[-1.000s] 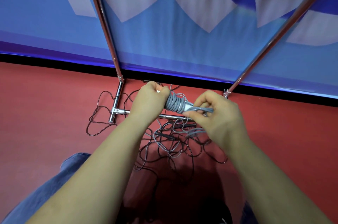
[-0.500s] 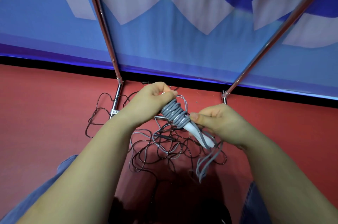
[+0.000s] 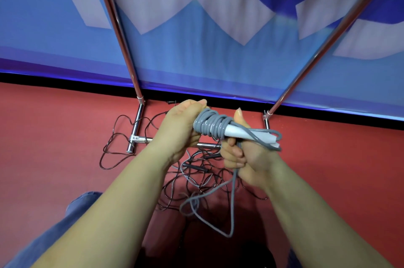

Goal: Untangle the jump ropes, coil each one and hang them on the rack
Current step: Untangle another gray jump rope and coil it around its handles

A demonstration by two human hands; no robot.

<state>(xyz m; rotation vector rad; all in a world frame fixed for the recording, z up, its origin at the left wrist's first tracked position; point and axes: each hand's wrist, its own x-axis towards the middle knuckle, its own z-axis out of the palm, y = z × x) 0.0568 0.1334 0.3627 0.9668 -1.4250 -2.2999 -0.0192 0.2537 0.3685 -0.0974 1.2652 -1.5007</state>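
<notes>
Clutching grey rope (image 3: 211, 124) coil: left hand (image 3: 181, 124) | right hand (image 3: 244, 154) fisted round strand

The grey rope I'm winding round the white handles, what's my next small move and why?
Probably another turn round the white handles: the right hand grips the grey rope, the left hand holds the coiled end, and a loose loop hangs toward the floor.

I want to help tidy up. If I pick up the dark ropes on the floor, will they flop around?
Probably floppy: the dark ropes lie in thin, loose loops. Likely light, being so thin. They cross each other, so lifting one may drag the rest along, like the grey rope trailing from the hands.
</notes>
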